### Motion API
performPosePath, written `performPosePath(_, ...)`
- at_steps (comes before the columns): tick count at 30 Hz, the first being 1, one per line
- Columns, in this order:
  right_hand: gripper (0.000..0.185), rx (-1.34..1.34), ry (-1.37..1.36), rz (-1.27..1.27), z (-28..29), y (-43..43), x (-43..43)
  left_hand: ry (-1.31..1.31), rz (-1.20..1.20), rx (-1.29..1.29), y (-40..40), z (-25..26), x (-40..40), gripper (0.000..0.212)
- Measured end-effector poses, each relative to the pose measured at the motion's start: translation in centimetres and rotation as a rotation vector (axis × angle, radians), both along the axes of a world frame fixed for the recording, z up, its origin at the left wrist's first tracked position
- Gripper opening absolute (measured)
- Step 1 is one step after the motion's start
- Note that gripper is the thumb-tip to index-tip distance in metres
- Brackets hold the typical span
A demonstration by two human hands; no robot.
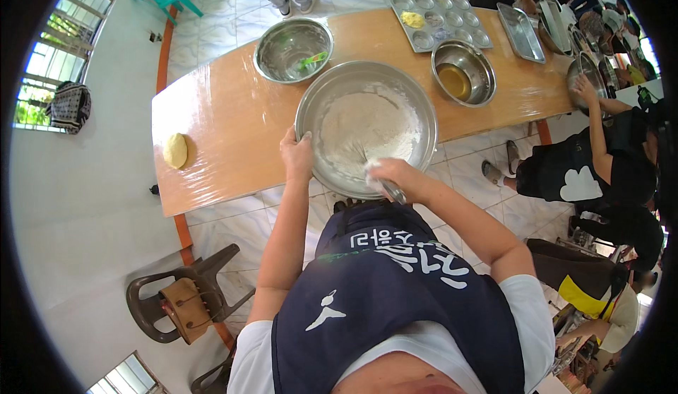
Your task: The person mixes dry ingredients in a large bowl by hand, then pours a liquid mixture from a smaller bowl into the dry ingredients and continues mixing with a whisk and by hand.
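A wide metal mixing bowl (304,118) sits at the table's near edge, partly overhanging it, with pale flour (365,116) spread across its bottom. My left hand (297,154) grips the bowl's left rim, thumb on the edge. In my right hand (400,177) is a wire whisk (394,191), its handle toward me and its wires down in the flour. Something white, perhaps flour or a cloth, covers the fingers of that hand; I cannot tell which.
On the wooden table (228,118) lie a dough ball (175,150), a metal bowl (275,68) with a green-handled utensil (313,60), a bowl (479,79) of yellowish liquid, a muffin tin (424,41) and a rectangular pan (522,31). A co-worker (561,155) stands to the right; chairs (153,317) stand left.
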State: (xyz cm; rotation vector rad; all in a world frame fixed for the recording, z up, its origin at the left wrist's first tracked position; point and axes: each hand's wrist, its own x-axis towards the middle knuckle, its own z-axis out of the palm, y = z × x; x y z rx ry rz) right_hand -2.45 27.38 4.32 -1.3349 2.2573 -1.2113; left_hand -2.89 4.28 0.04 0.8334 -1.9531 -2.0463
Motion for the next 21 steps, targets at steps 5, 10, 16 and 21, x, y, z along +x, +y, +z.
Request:
performPosePath(5, 0.027, 0.116, -0.013, -0.017, 0.6, 3.8, -2.1, -0.021, -0.018, -0.113, -0.1, 0.2, 0.3, 0.028)
performPosePath(10, 0.031, -0.108, 0.174, -0.111, -1.0, -1.3, -3.3, 0.018, -0.030, -0.029, 0.4, 0.3, -0.3, 0.029)
performPosePath(16, 0.020, 0.056, -0.053, 0.113, 0.6, 1.9, -0.4, 0.001, 0.014, -0.066, -0.2, 0.1, 0.2, 0.026)
performPosePath(21, 0.020, -0.092, 0.191, -0.177, 0.8, 1.5, -3.9, -0.012, -0.017, -0.059, 0.1, 0.0, -0.2, 0.028)
